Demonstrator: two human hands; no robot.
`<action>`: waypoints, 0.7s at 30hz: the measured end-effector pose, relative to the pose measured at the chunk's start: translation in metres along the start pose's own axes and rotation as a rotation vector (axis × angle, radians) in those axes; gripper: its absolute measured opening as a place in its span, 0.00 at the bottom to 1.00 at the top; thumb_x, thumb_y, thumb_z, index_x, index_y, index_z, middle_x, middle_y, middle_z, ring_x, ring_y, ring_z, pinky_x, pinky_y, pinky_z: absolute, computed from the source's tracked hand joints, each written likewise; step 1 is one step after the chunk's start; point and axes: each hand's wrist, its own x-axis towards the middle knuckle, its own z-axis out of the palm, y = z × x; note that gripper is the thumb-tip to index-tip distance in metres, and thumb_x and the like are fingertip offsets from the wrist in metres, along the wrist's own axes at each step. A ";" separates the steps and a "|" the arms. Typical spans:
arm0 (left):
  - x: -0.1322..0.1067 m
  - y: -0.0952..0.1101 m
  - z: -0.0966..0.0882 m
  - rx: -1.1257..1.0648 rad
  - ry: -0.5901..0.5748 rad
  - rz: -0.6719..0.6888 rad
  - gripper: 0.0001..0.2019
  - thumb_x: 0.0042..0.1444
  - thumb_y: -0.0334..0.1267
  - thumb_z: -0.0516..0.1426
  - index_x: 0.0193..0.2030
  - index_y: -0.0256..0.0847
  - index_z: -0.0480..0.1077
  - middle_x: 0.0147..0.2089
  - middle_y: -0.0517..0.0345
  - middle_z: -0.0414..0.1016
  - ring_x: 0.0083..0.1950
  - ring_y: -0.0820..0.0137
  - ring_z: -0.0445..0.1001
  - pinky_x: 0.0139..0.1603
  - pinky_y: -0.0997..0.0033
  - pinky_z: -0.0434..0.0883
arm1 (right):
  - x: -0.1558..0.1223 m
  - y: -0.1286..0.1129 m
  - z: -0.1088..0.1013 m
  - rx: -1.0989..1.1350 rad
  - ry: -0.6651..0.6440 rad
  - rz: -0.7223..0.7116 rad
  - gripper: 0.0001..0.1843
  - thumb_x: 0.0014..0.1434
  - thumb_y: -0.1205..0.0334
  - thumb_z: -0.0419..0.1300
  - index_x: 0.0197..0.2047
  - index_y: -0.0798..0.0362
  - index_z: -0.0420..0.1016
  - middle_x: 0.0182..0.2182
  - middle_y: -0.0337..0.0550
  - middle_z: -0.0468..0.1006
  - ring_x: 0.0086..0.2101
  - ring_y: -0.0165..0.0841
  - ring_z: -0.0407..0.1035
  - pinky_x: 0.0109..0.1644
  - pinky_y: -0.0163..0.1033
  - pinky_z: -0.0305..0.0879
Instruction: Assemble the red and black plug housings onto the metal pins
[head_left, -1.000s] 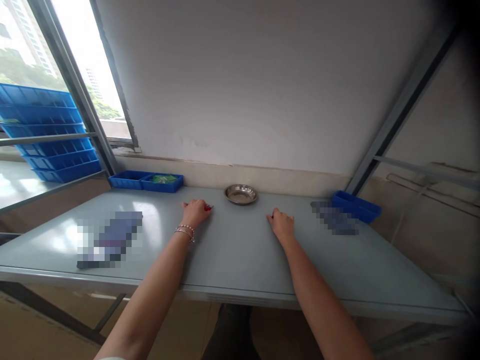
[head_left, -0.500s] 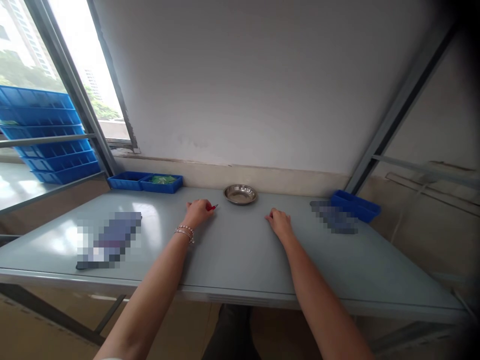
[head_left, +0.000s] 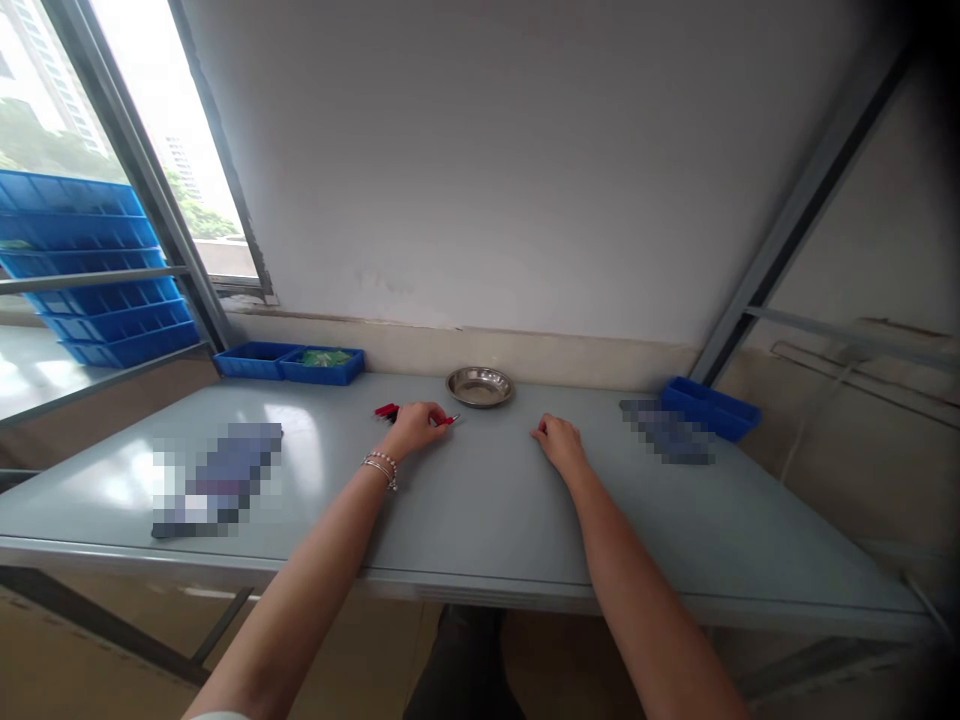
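Observation:
My left hand [head_left: 418,426] is closed in a pinch on a small red piece with a pointed metal tip [head_left: 448,421]. That tip points right, just below the shiny round metal dish [head_left: 480,387]. Beside the knuckles lie small red and black pieces [head_left: 386,411], partly hidden by the hand; their kind is too small to tell. A beaded bracelet circles my left wrist. Resting on the tabletop right of the dish, my right hand [head_left: 559,440] has its fingers curled shut, and nothing shows in it.
Two blue bins [head_left: 322,366] stand at the back left, one with green packets inside. Another blue bin [head_left: 709,408] sits at the back right. Blurred-out flat objects lie left [head_left: 229,475] and right [head_left: 667,432]. Stacked blue trays [head_left: 112,270] stand beyond the left frame.
My left hand has moved right with the red-and-metal piece, uncovering red and black pieces on the table behind it. My right hand has stayed in place.

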 end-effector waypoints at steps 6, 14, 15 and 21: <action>-0.002 0.006 0.003 -0.045 -0.020 0.067 0.08 0.45 0.37 0.57 0.32 0.40 0.74 0.32 0.58 0.77 0.32 0.69 0.71 0.37 0.71 0.65 | 0.000 -0.002 -0.001 0.015 -0.006 0.001 0.07 0.59 0.59 0.55 0.35 0.53 0.71 0.36 0.45 0.77 0.38 0.34 0.69 0.38 0.36 0.56; -0.003 0.010 0.010 -0.079 -0.031 0.129 0.08 0.45 0.38 0.57 0.32 0.41 0.74 0.30 0.59 0.77 0.32 0.70 0.71 0.36 0.72 0.66 | -0.002 -0.002 -0.002 0.024 -0.003 0.013 0.08 0.59 0.58 0.54 0.38 0.53 0.70 0.37 0.46 0.77 0.39 0.36 0.69 0.40 0.39 0.55; -0.003 0.011 0.011 -0.083 -0.022 0.134 0.08 0.45 0.37 0.57 0.32 0.41 0.74 0.31 0.59 0.77 0.32 0.70 0.71 0.37 0.71 0.66 | -0.003 -0.004 -0.004 0.031 0.019 0.019 0.09 0.59 0.57 0.54 0.40 0.53 0.69 0.37 0.47 0.76 0.40 0.36 0.69 0.41 0.39 0.55; -0.007 0.029 0.016 -0.129 0.049 0.166 0.10 0.46 0.35 0.56 0.37 0.41 0.74 0.36 0.58 0.77 0.34 0.70 0.70 0.40 0.70 0.66 | -0.009 -0.032 -0.012 0.290 0.218 -0.107 0.16 0.60 0.49 0.49 0.40 0.52 0.67 0.34 0.46 0.75 0.34 0.35 0.69 0.37 0.37 0.56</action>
